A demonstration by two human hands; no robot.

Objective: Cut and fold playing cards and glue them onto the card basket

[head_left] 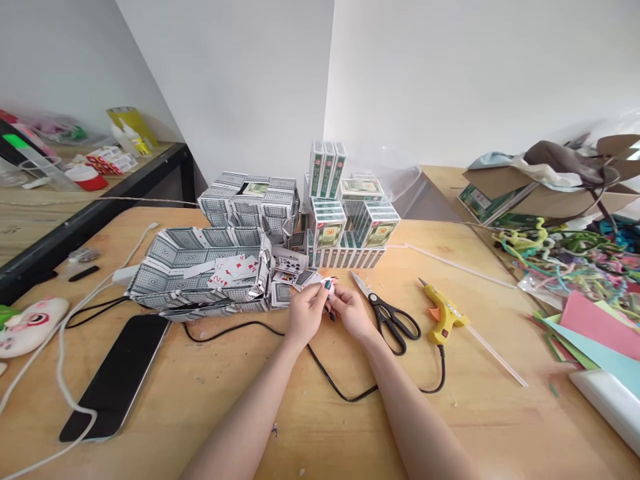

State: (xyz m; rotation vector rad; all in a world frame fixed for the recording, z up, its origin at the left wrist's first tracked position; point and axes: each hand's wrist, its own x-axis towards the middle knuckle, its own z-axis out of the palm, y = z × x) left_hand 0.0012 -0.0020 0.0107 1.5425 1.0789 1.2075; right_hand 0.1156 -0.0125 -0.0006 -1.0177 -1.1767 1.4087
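Note:
My left hand [309,308] and my right hand [351,312] meet at the middle of the table, fingers pinched together on a playing card [331,285], which the fingers mostly cover. Just left of them lie loose playing cards [281,294] and a curled card [291,260]. An open box built of folded playing cards [210,245] stands further left with loose cards [233,271] inside. Behind it is a second card-built box [260,209]. Black-handled scissors [393,322] rest right of my right hand, and a yellow glue gun [443,313] lies beyond them.
Stacked packs of playing cards [345,227] stand behind my hands. A black cable [345,398] passes under my forearms. At left lie a phone [117,380] and white cords [61,333]. Coloured paper [597,333], pipe cleaners [575,260] and a cardboard box [540,190] are at right.

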